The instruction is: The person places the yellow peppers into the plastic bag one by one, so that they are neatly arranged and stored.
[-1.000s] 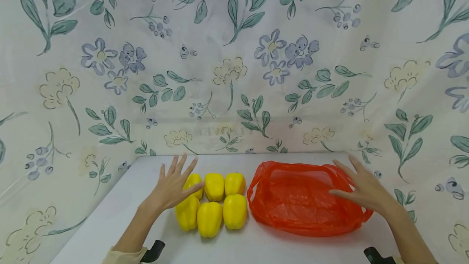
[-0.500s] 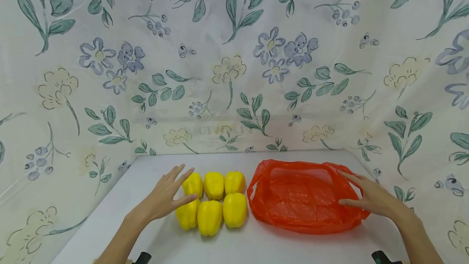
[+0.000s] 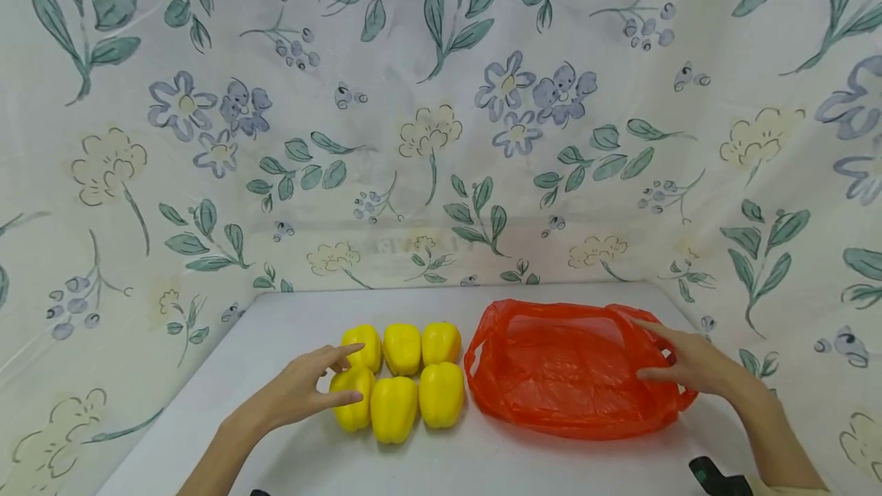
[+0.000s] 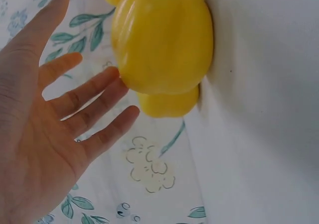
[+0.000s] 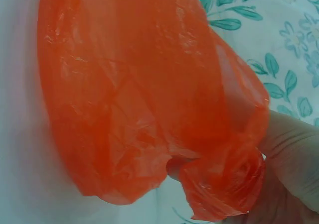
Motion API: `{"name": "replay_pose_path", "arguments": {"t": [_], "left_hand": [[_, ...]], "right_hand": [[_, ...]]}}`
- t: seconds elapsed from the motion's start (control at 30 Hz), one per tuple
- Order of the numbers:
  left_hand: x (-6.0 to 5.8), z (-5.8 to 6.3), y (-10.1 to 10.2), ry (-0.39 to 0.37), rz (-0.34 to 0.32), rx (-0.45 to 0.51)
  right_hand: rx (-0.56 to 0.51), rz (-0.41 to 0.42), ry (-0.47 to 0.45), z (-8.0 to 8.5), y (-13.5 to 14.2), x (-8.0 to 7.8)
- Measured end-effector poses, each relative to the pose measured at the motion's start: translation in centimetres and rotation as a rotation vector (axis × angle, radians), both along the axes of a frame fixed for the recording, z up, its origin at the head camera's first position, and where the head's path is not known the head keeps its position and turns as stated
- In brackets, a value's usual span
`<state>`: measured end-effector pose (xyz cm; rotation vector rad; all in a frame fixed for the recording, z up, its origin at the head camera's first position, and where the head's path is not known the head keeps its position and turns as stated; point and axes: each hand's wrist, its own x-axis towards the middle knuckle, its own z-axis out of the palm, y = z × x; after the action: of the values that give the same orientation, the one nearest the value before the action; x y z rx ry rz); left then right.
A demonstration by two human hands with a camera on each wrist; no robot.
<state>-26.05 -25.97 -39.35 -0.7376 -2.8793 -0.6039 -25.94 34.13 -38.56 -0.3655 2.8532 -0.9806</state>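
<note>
My left hand hovers at the left front yellow bell pepper, thumb and fingers spread on either side of it. In the left wrist view the fingers reach up to a yellow pepper; whether they touch it, I cannot tell. Several yellow peppers stand in two rows on the white table. To their right lies a red plastic bag. At its right handle is my right hand, thumb and fingers apart. The bag partly hides that hand in the right wrist view.
The white table ends at a patterned curtain behind and at both sides. A dark wrist device shows below the right forearm. Peppers stand close together, with the bag just beside them.
My left hand has come down and nearer, from above the back left pepper to the front left one. My right hand has lowered onto the bag's right handle area. Peppers and bag stay put.
</note>
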Motion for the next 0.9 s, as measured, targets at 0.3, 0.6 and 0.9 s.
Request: {"name": "replay_pose_path", "arguments": {"t": [0.3,0.6,0.9], "left_hand": [[0.4,-0.6,-0.7,-0.021,0.008,0.029],[0.1,-1.2,-1.4,-0.087,-0.052,0.018],[-0.1,-1.9,-1.9,-0.159,-0.054,0.056]], "right_hand": [[0.016,-0.019,-0.005,-0.6,0.1,-0.2],[0.027,-0.034,0.031,-0.9,0.5,-0.4],[0.017,-0.037,0.044,-1.3,0.5,-0.3]]}}
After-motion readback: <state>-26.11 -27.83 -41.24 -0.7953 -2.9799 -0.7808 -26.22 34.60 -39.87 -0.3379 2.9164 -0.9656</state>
